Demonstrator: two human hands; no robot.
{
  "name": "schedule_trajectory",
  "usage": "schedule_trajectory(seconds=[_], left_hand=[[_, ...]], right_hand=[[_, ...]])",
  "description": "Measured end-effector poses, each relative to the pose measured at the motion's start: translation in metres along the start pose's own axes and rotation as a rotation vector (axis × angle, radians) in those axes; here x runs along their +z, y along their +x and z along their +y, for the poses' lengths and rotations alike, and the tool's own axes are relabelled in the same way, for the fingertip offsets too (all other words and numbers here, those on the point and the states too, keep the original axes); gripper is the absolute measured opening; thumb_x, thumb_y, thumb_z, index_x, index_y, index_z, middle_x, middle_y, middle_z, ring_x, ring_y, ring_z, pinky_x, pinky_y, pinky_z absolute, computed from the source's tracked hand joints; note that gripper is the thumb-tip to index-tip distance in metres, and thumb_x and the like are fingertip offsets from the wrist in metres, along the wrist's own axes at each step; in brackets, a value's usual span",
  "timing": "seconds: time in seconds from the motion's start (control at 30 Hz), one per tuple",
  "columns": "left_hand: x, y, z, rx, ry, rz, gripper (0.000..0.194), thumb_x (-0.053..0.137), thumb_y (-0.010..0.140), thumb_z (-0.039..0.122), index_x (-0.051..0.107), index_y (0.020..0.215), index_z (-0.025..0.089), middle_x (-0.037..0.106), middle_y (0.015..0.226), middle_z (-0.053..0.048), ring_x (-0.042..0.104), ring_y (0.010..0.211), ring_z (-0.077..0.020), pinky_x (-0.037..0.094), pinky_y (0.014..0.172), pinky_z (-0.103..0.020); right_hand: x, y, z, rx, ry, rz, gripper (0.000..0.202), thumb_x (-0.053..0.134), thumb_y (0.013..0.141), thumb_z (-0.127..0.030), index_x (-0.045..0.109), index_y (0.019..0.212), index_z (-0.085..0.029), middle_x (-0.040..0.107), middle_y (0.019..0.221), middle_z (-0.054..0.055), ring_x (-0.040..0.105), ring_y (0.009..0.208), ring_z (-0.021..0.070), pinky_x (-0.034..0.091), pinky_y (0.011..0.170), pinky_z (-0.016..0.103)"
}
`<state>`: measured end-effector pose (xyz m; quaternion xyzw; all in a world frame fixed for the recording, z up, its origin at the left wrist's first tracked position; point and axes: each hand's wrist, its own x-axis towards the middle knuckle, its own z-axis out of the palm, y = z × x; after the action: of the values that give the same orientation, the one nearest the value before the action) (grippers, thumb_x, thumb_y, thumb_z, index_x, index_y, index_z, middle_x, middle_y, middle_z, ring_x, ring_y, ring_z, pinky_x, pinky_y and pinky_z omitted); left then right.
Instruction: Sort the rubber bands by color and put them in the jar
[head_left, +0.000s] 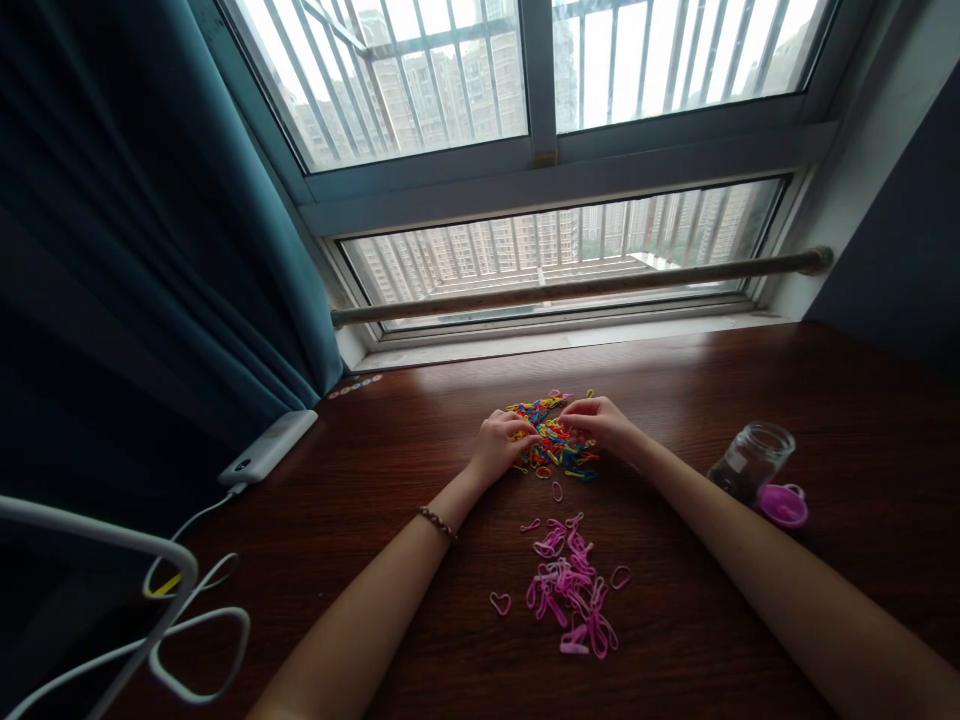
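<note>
A pile of small multicoloured rubber bands in red, yellow, blue, green and orange lies on the dark wooden table. My left hand rests at the pile's left side, fingers bent and thumb reaching in over the bands. From the right, my right hand reaches to the pile with thumb and fingertips drawn together. What either set of fingertips pinches is too small to make out. Nearer to me is a separate heap of pink rubber bands, with a few loose ones around it. One pink band lies between the two piles.
Beyond my right forearm a clear glass jar lies tilted beside a pink lid. A white power strip and white cable are at left, near a blue curtain. A barred window with a rail borders the table's far edge.
</note>
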<state>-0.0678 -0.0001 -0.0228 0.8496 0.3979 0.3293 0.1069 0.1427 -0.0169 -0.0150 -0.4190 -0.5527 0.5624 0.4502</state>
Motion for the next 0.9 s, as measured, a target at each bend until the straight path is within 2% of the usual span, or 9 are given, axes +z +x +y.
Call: schedule_trajectory(seconds=[0.27,0.47,0.57,0.9], left_hand=[[0.0015,-0.0007,0.0039,0.03,0.026,-0.057,0.015,0.064,0.07,0.035,0.069,0.081,0.026,0.065,0.085,-0.003,0.052,0.085,-0.019,0.04,0.079,-0.033],[0.0038,-0.0005,0.0021,0.055,0.05,-0.042,0.015,0.055,0.078,0.023,0.068,0.082,0.026,0.064,0.088,-0.002,0.051,0.088,-0.0182,0.039,0.08,-0.032],[0.0055,-0.0007,0.0006,0.048,0.089,-0.042,0.016,0.055,0.077,0.018,0.067,0.083,0.027,0.064,0.09,-0.001,0.05,0.09,-0.019,0.038,0.08,-0.033],[0.0046,-0.0009,0.0,0.039,0.164,-0.04,0.005,0.059,0.073,0.019,0.062,0.072,0.022,0.063,0.086,-0.002,0.05,0.089,-0.0198,0.036,0.078,-0.033]], right_hand=[[-0.0012,0.0012,0.0034,-0.023,-0.018,0.01,0.033,0.068,0.059,-0.042,0.066,0.073,-0.012,0.059,0.057,0.001,0.05,0.049,0.0084,0.039,0.045,0.021],[-0.0013,0.001,0.0045,-0.034,-0.034,0.003,0.033,0.067,0.06,-0.042,0.065,0.073,-0.012,0.06,0.059,0.002,0.05,0.049,0.0082,0.039,0.046,0.021],[-0.0011,0.0015,0.0056,-0.039,-0.034,-0.002,0.032,0.067,0.06,-0.042,0.065,0.073,-0.012,0.06,0.059,0.001,0.051,0.049,0.0081,0.039,0.046,0.02],[0.0008,0.0003,0.0043,-0.04,-0.042,0.002,0.032,0.067,0.061,-0.042,0.065,0.072,-0.012,0.06,0.06,0.002,0.049,0.049,0.0079,0.038,0.046,0.021]])
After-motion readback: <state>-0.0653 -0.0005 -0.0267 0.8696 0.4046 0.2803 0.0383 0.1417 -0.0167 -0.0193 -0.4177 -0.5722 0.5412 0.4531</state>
